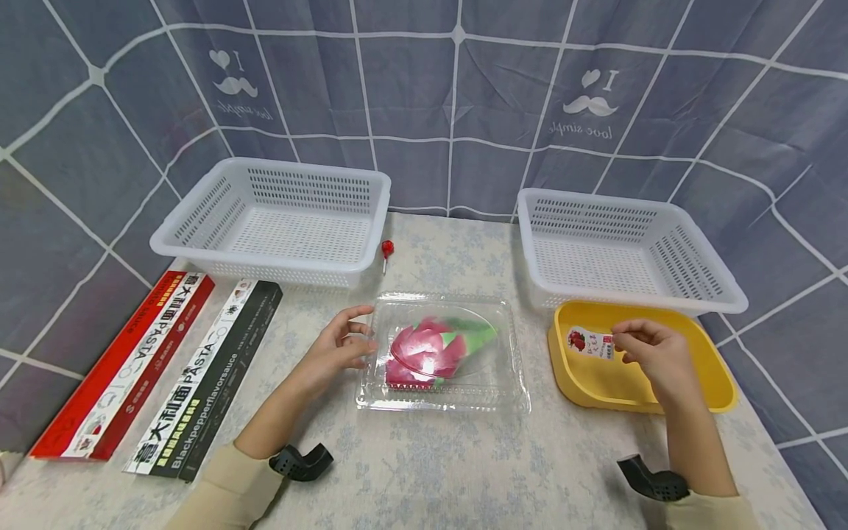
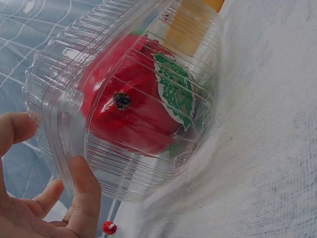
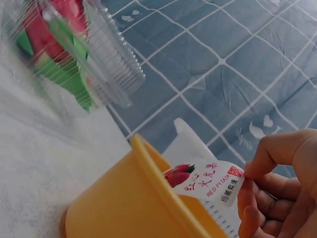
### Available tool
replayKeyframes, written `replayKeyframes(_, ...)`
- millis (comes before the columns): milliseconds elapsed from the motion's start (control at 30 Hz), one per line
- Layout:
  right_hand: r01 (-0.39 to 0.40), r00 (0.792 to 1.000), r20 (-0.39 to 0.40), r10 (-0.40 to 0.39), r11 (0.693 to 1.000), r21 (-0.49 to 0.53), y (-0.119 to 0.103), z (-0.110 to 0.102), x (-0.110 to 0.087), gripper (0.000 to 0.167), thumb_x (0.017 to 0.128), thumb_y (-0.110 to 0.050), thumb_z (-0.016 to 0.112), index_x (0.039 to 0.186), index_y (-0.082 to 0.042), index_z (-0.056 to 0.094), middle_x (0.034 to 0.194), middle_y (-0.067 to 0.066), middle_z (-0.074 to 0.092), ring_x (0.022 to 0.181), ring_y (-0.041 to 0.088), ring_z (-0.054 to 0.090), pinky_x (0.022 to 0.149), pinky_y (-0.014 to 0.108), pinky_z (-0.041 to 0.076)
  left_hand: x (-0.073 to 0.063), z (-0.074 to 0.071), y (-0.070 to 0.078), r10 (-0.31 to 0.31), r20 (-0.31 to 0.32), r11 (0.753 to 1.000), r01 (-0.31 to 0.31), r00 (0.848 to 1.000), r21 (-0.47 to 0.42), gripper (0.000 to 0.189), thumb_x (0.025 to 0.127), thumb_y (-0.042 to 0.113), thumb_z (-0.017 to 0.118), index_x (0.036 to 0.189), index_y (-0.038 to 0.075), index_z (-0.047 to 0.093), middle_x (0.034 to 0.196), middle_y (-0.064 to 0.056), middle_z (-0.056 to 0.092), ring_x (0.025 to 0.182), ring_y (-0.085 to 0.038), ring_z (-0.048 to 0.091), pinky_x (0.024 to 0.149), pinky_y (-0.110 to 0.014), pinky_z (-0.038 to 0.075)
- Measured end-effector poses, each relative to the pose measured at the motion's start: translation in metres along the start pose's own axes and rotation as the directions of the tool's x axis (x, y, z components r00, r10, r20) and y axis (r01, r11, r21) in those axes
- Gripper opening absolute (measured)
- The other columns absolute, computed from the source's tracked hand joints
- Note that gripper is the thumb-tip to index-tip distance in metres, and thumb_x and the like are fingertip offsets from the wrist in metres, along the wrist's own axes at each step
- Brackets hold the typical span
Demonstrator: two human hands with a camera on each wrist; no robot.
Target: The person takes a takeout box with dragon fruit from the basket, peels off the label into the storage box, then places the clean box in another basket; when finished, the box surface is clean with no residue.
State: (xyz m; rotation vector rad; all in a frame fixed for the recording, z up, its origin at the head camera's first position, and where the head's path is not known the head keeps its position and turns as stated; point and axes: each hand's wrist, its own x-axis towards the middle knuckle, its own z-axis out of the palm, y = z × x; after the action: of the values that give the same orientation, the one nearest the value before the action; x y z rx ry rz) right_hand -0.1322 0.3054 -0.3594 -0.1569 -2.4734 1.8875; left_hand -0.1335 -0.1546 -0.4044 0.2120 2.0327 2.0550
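A person in pale sleeves works at a patterned bench [image 1: 450,471], the right-hand grip [image 1: 652,357] pinching a small white label [image 1: 591,344] by its edge above the near-left part of a yellow tub [image 1: 596,390]. The label bears a picture of red fruit and the words "RED PITAYA." The left-hand grip [image 1: 339,346] is spread, thumb and fingers apart at the left rim of a clear plastic container [image 1: 506,368]; from where I stand, I cannot tell whether they press on it. The container lies in the middle of the bench, a pink-and-green fruit [image 1: 427,350] inside it. Beyond, two white slatted baskets stand apart, the left basket [image 1: 298,269] near a red lollipop [image 1: 387,248], the right basket [image 1: 636,298] just behind the tub. At the person's left lie two long pasta boxes, a red box [image 1: 119,368] and a black box [image 1: 205,383] marked "Blackpepperflavorsauce," side by side. A blue-gray curtain [image 1: 411,96] with white grid lines and mustache prints hangs behind the scene.
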Motion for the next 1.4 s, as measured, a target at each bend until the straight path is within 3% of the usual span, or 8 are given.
replayKeyframes(133,0.002,0.998,0.060,0.011,0.978,-0.209,0.007,0.001,0.004,0.020,0.098,-0.013,0.056,0.100,0.007,0.063,0.079,-0.013,0.062,0.071,0.009,0.055,0.062,0.022,0.051,0.000,0.000,0.000,-0.003,-0.002,1.000,0.003,1.000,0.004,0.063,0.089,0.007,0.061,0.144,-0.001,0.032,0.112,-0.015,0.045,0.087,-0.014,0.053,0.072,-0.030,0.052)
replayKeyframes(333,0.016,0.995,0.098,0.017,0.944,-0.330,0.019,0.005,0.009,0.027,0.099,-0.011,0.053,0.105,0.015,0.058,0.082,-0.003,0.062,0.069,0.011,0.054,0.060,0.024,0.049,0.000,0.000,-0.001,-0.013,-0.002,1.000,0.014,1.000,0.010,0.062,0.089,0.007,0.060,0.144,0.000,0.032,0.112,-0.015,0.045,0.089,-0.015,0.052,0.073,-0.032,0.052)
replayKeyframes(500,0.052,0.997,0.074,-0.018,0.864,-0.500,0.024,0.009,0.009,0.018,0.095,-0.008,0.057,0.098,0.008,0.063,0.083,0.008,0.063,0.071,0.017,0.052,0.058,0.023,0.045,0.000,0.000,0.000,-0.025,0.006,1.000,0.025,1.000,0.014,0.063,0.090,0.010,0.060,0.145,0.001,0.031,0.110,-0.014,0.044,0.091,-0.016,0.052,0.075,-0.033,0.051)
replayKeyframes(667,0.027,0.999,0.053,0.008,0.781,-0.624,0.026,0.011,0.009,0.013,0.091,-0.008,0.059,0.095,0.004,0.062,0.085,0.011,0.061,0.075,0.025,0.052,0.059,0.029,0.041,0.000,0.000,0.001,-0.035,0.015,0.999,0.035,0.999,0.018,0.063,0.091,0.012,0.060,0.145,0.003,0.030,0.107,-0.012,0.044,0.091,-0.017,0.052,0.075,-0.035,0.051)
replayKeyframes(967,0.005,0.990,0.099,0.098,0.685,-0.729,0.022,0.010,0.009,0.019,0.089,-0.011,0.060,0.099,0.005,0.061,0.090,0.017,0.062,0.082,0.031,0.053,0.069,0.040,0.044,0.000,0.001,0.000,-0.051,0.015,0.998,0.050,0.999,0.035,0.061,0.092,0.015,0.058,0.145,0.006,0.030,0.103,-0.009,0.045,0.091,-0.017,0.052,0.075,-0.037,0.050)
replayKeyframes(1133,0.000,0.984,0.119,0.133,0.668,-0.744,0.020,0.010,0.008,0.027,0.091,-0.017,0.060,0.105,0.006,0.060,0.095,0.021,0.064,0.085,0.034,0.057,0.071,0.045,0.047,0.000,0.001,-0.002,-0.073,0.017,0.997,0.072,0.997,0.043,0.061,0.094,0.017,0.058,0.146,0.009,0.029,0.099,-0.009,0.048,0.085,-0.016,0.051,0.069,-0.034,0.049)
replayKeyframes(1233,0.011,0.988,0.112,0.110,0.663,-0.748,0.020,0.008,0.008,0.031,0.092,-0.019,0.058,0.109,0.008,0.059,0.101,0.026,0.064,0.090,0.039,0.058,0.075,0.050,0.048,0.001,0.001,-0.002,-0.079,0.022,0.996,0.078,0.997,0.044,0.061,0.094,0.019,0.057,0.147,0.010,0.028,0.100,-0.009,0.048,0.083,-0.017,0.049,0.067,-0.031,0.049)
replayKeyframes(1400,0.000,1.000,0.019,0.019,0.698,-0.716,0.020,0.002,0.009,0.037,0.096,-0.021,0.056,0.113,0.011,0.058,0.106,0.030,0.062,0.095,0.043,0.057,0.079,0.052,0.046,0.000,0.001,-0.003,-0.089,0.027,0.995,0.088,0.996,0.048,0.060,0.095,0.020,0.056,0.147,0.012,0.027,0.099,-0.009,0.048,0.080,-0.017,0.049,0.066,-0.031,0.048)
